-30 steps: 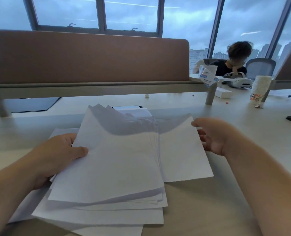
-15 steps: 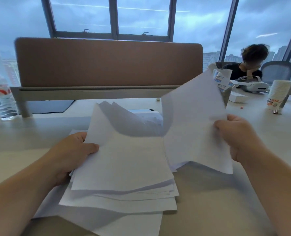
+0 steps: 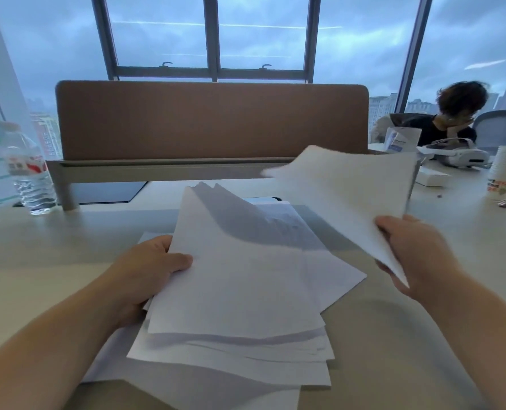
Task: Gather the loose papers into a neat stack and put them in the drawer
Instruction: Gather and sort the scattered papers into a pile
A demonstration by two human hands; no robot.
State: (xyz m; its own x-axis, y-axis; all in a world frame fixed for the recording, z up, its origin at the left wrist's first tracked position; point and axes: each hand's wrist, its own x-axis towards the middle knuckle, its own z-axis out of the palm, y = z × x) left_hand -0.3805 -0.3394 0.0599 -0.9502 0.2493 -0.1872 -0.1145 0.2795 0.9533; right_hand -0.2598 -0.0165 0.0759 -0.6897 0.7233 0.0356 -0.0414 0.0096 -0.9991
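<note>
Desk (image 3: 364, 350) fills the lower view w/ a brown divider panel (image 3: 210, 119) at its back. Mid-desk, a loose, fanned pile of papers (image 3: 234, 306) lies partly lifted at its left side; left hand (image 3: 148, 270) grips that left edge, thumb on top, fingers underneath. Right hand (image 3: 408, 250) pinches one sheet (image 3: 343, 190) by its near right corner, held up off the desk, above & right of the pile, not touching it. Water bottle (image 3: 28, 173) stands far left.
</note>
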